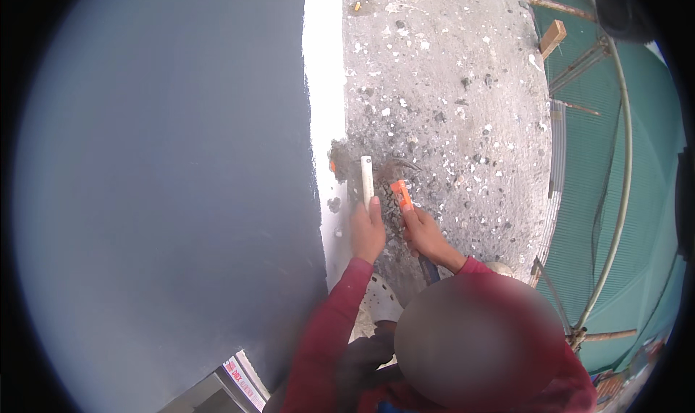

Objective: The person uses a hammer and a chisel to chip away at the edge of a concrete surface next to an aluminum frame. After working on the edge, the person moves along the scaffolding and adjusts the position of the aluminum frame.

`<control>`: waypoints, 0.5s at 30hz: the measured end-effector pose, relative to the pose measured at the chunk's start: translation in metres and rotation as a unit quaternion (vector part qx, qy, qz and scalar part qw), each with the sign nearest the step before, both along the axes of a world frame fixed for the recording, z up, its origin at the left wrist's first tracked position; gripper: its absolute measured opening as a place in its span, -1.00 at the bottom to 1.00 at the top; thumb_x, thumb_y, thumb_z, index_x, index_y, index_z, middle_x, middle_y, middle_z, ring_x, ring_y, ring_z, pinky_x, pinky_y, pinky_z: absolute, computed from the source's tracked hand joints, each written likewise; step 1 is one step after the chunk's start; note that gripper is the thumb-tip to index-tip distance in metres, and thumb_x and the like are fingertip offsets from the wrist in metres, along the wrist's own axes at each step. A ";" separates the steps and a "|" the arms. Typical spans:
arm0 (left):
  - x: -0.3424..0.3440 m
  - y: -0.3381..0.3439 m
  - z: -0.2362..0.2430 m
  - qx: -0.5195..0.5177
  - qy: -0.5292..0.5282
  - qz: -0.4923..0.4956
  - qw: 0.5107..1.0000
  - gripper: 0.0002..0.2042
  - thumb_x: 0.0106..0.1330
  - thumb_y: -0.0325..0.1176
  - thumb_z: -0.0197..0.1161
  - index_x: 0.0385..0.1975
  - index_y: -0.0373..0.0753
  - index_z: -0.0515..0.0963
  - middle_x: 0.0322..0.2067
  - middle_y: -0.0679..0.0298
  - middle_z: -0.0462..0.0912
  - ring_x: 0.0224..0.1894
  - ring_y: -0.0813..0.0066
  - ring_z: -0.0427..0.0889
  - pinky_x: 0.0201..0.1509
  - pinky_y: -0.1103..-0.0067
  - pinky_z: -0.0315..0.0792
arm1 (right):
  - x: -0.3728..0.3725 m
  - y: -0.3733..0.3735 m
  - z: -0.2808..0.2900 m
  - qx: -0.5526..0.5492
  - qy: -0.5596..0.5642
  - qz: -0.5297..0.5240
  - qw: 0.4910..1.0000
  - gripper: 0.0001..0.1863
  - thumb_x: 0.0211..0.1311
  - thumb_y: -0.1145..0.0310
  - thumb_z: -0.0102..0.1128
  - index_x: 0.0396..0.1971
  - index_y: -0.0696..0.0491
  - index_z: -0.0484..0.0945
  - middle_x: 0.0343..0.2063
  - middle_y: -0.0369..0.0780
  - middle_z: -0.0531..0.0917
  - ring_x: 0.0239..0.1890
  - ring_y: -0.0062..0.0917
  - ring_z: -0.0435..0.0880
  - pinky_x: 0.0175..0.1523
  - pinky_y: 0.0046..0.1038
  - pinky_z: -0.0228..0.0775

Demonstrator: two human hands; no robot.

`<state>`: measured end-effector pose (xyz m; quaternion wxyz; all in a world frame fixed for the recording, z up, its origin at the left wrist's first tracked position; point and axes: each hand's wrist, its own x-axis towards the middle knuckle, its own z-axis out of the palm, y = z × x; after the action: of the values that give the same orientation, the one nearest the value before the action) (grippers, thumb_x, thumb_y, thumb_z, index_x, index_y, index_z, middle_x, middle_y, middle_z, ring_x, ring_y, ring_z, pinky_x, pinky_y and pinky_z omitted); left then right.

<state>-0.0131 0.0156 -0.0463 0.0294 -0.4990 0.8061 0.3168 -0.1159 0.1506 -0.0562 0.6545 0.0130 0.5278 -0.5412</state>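
From my end of the feed, the white strip stands out first: a flat, narrow piece with a small hole near its far end, pointing away from the wearer over the rough concrete, just beside a broken patch along the white band. Right of it, and apart from it, I have the orange piece, its blunt end also pointing away. As for progress, I see the band broken through at that ragged patch, with a bit of orange showing at its edge, and smaller chips missing nearer the wearer; farther off the band runs whole. I'd judge the work at this spot as begun and not finished, though I can't tell how deep the break goes. The left hand is closed round the near end of the strip, thumb along it; the right hand is wrapped round the orange piece, and a dark bar shows below that fist, though I can't tell whether the two are one tool. Farther out I get the speckled concrete floor, the dark grey-blue surface on the left, and green netting behind a bent pole on the right
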 end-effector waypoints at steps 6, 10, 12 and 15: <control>-0.018 -0.009 0.011 0.192 0.063 0.176 0.964 -0.43 0.63 0.06 -0.17 -0.31 -0.41 0.48 -0.62 0.22 0.46 -0.60 0.35 0.54 -0.50 0.38 0.38 | -0.016 0.053 0.022 -0.117 -0.287 -0.109 0.945 -0.68 0.58 0.07 -0.01 0.07 -0.02 0.37 -0.53 -0.37 0.40 -0.65 -0.70 0.31 -0.59 -0.54 0.27; -0.016 -0.012 0.010 0.171 0.055 0.162 0.970 -0.41 0.62 0.08 -0.18 -0.32 -0.42 0.48 -0.68 0.25 0.41 -0.71 0.41 0.47 -0.68 0.43 0.30 | -0.015 0.075 0.039 0.004 -0.306 -0.040 0.951 -0.71 0.60 0.03 -0.03 0.00 -0.06 0.37 -0.56 -0.43 0.35 -0.66 -0.77 0.26 -0.61 -0.65 0.14; -0.014 -0.011 0.010 0.179 0.081 0.163 0.967 -0.40 0.62 0.08 -0.18 -0.32 -0.43 0.49 -0.67 0.24 0.41 -0.72 0.39 0.46 -0.71 0.42 0.28 | -0.012 0.073 0.044 -0.005 -0.131 -0.012 0.991 -0.69 0.61 0.03 -0.07 -0.03 -0.02 0.38 -0.60 -0.40 0.36 -0.67 -0.73 0.30 -0.59 -0.57 0.18; -0.010 -0.010 0.012 0.195 0.073 0.182 0.961 -0.39 0.62 0.08 -0.18 -0.31 -0.45 0.50 -0.66 0.24 0.41 -0.72 0.38 0.46 -0.71 0.41 0.30 | -0.008 0.056 0.044 -0.050 0.183 -0.037 0.981 -0.66 0.62 0.05 -0.11 -0.12 0.06 0.41 -0.65 -0.31 0.39 -0.67 -0.67 0.36 -0.56 -0.45 0.23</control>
<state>-0.0233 0.0056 -0.0343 0.0090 -0.5968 0.6244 0.5038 -0.1240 0.2070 -0.0124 0.5261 -0.0999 0.6103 -0.5838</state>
